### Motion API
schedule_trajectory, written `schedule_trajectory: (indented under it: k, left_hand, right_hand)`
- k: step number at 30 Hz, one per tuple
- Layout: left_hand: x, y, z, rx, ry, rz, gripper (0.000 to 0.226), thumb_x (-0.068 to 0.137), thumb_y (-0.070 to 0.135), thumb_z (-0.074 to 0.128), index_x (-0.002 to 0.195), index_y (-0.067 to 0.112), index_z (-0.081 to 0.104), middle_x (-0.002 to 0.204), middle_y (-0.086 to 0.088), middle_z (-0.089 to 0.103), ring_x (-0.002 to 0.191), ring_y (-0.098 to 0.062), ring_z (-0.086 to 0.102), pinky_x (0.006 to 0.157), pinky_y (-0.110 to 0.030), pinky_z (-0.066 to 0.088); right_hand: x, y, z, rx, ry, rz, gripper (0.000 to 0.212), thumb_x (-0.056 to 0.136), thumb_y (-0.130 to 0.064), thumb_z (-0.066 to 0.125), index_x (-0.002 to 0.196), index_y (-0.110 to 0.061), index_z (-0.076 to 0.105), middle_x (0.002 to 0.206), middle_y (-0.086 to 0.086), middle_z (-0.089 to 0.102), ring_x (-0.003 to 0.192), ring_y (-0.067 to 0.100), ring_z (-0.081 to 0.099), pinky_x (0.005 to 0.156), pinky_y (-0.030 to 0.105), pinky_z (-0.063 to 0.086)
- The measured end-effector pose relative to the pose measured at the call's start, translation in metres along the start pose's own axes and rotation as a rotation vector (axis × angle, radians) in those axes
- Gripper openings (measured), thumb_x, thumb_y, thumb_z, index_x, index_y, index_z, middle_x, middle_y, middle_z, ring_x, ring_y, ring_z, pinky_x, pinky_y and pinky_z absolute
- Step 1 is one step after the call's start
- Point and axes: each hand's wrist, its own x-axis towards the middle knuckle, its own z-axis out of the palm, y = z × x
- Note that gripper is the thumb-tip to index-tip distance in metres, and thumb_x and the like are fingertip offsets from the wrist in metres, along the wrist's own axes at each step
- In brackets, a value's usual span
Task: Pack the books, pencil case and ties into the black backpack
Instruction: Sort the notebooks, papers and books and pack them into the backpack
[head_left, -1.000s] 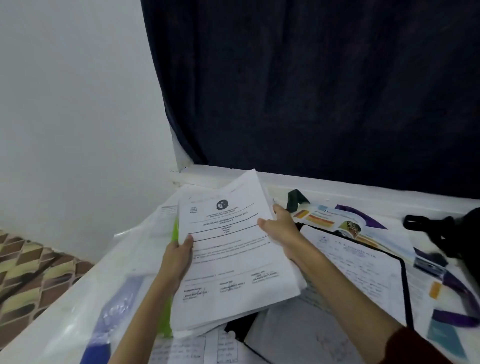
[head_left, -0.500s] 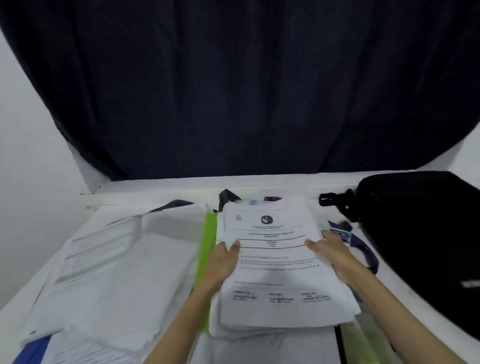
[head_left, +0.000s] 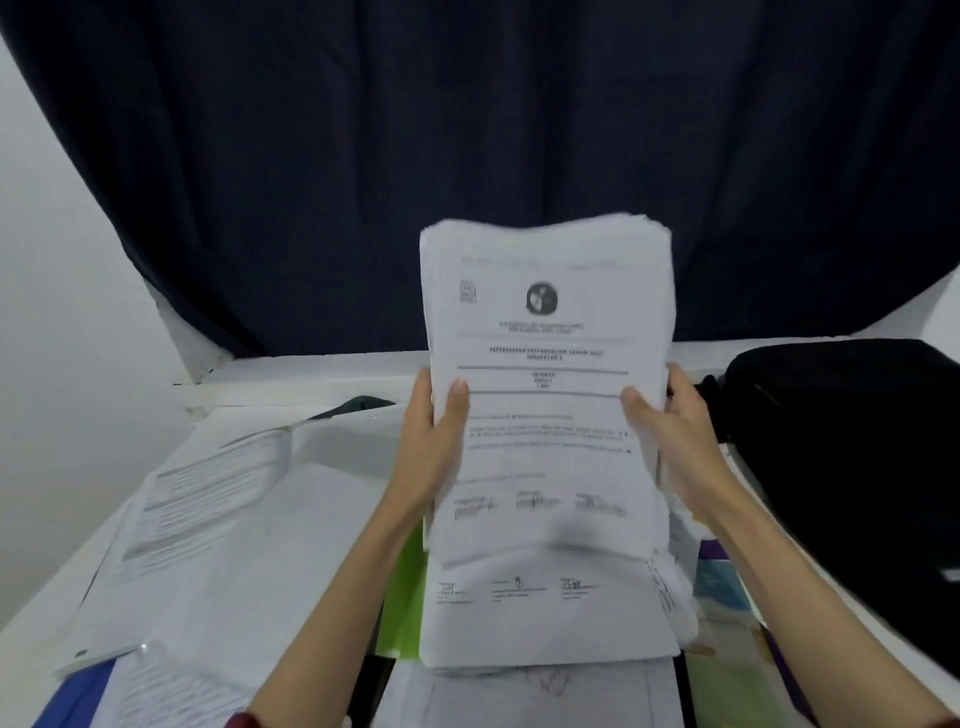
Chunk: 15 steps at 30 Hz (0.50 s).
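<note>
Dark navy curtain (head_left: 467, 156) fills the back of the view, hanging down to a white ledge (head_left: 322, 364).

White table (head_left: 31, 639) below, heavily littered: loose printed sheets (head_left: 218, 509) spread across its left side, a green folder (head_left: 400, 597) edge poking out beneath the held bundle, a blue item (head_left: 78, 696) at the near left corner, coloured booklets (head_left: 722, 587) to the right.

Black backpack (head_left: 852, 452) lies on the table's right side, just beside the right hand. Opening not visible from here; cannot tell whether it is unzipped.

Stack of exam papers (head_left: 545, 441), thick, held upright and raised off the table, printed cover facing the camera. Lower sheets sag out unevenly at the bottom. Likely lifted edge-on to square up the pile before it goes in the bag.

Left hand (head_left: 431, 441) grips the stack's left edge, thumb across the front, fingers behind. Right hand (head_left: 680, 436) grips the right edge the same way. Both clamp the pile from the sides, which keeps loose pages from fanning.

In the way: little between stack and backpack, though slipping bottom sheets could spill onto the clutter. Pencil case and ties not identifiable here.
</note>
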Motion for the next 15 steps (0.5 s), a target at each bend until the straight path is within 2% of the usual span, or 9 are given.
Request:
schedule_trajectory:
  k: [2, 5, 7, 9, 12, 15]
  left_hand:
    - [0.006, 0.014, -0.001, -0.03, -0.025, 0.058, 0.021, 0.098, 0.028, 0.046, 0.118, 0.034, 0.047, 0.113, 0.019, 0.062, 0.099, 0.008, 0.061, 0.075, -0.01, 0.049]
    - [0.009, 0.0, -0.004, -0.036, -0.029, 0.046, 0.038, 0.091, 0.036, 0.053, 0.126, 0.022, 0.052, 0.116, 0.009, 0.066, 0.106, -0.004, 0.064, 0.087, -0.022, 0.053]
    - [0.006, -0.018, -0.004, -0.041, 0.007, 0.01, 0.04, 0.09, 0.047, 0.055, 0.121, 0.023, 0.058, 0.111, 0.01, 0.07, 0.107, -0.009, 0.064, 0.088, -0.024, 0.053]
    - [0.003, -0.028, -0.001, -0.026, 0.093, -0.013, 0.039, 0.084, 0.06, 0.056, 0.11, 0.033, 0.062, 0.105, 0.018, 0.071, 0.105, -0.005, 0.064, 0.085, -0.019, 0.051]
    - [0.006, -0.032, 0.003, 0.024, 0.183, -0.044, 0.055, 0.073, 0.07, 0.052, 0.111, 0.032, 0.062, 0.104, 0.017, 0.07, 0.102, 0.0, 0.063, 0.087, -0.022, 0.05]
    - [0.006, -0.031, 0.006, 0.056, 0.213, -0.026, 0.056, 0.075, 0.07, 0.054, 0.11, 0.027, 0.061, 0.099, 0.015, 0.069, 0.094, 0.005, 0.063, 0.078, -0.016, 0.049]
  right_hand:
    - [0.007, -0.007, 0.002, 0.012, -0.009, -0.071, 0.028, 0.098, -0.015, 0.048, 0.124, -0.025, 0.048, 0.118, -0.01, 0.064, 0.107, 0.003, 0.061, 0.088, 0.021, 0.051]
    - [0.005, 0.004, 0.0, 0.027, -0.052, -0.062, 0.038, 0.098, -0.025, 0.048, 0.136, -0.023, 0.042, 0.123, -0.011, 0.062, 0.111, 0.002, 0.059, 0.086, 0.016, 0.05]
    - [-0.002, 0.015, 0.0, 0.02, -0.083, -0.017, 0.045, 0.093, -0.038, 0.05, 0.134, -0.021, 0.046, 0.121, -0.007, 0.065, 0.112, 0.009, 0.061, 0.09, 0.025, 0.051]
    - [-0.002, 0.022, 0.002, -0.022, -0.094, 0.004, 0.054, 0.089, -0.049, 0.048, 0.134, -0.022, 0.047, 0.122, -0.006, 0.064, 0.113, 0.011, 0.061, 0.099, 0.035, 0.048]
    - [0.0, 0.025, 0.01, -0.095, -0.037, -0.009, 0.068, 0.084, -0.063, 0.045, 0.14, -0.025, 0.038, 0.129, -0.011, 0.058, 0.12, 0.01, 0.054, 0.107, 0.038, 0.04]
    - [0.0, 0.027, 0.017, -0.125, 0.085, -0.051, 0.055, 0.091, -0.052, 0.044, 0.136, -0.022, 0.038, 0.123, -0.009, 0.058, 0.116, 0.012, 0.054, 0.105, 0.037, 0.041]
